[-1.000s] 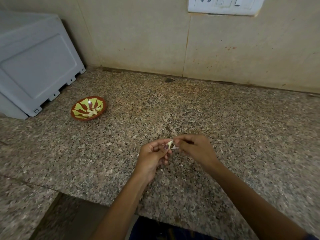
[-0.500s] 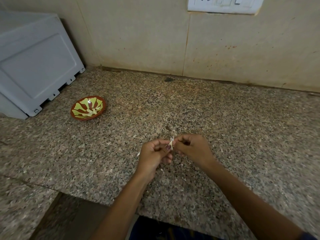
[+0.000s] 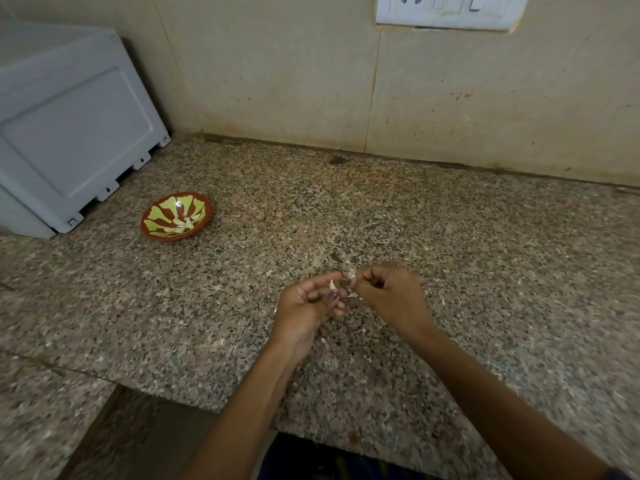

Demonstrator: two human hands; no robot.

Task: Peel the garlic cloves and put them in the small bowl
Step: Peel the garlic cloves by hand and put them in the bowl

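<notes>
Garlic clove [image 3: 333, 285] sits pinched in our left hand [image 3: 304, 308], tip up, its long axis roughly upright; our right hand [image 3: 388, 294] touches it and pinches a flake of papery skin [image 3: 350, 273], though blur makes that hard to confirm; the small bowl [image 3: 176, 216] lies well off to the left on the granite counter [image 3: 485, 271], nearer the left hand; against half a second earlier, the hands have drawn slightly apart and the skin has lifted.
</notes>
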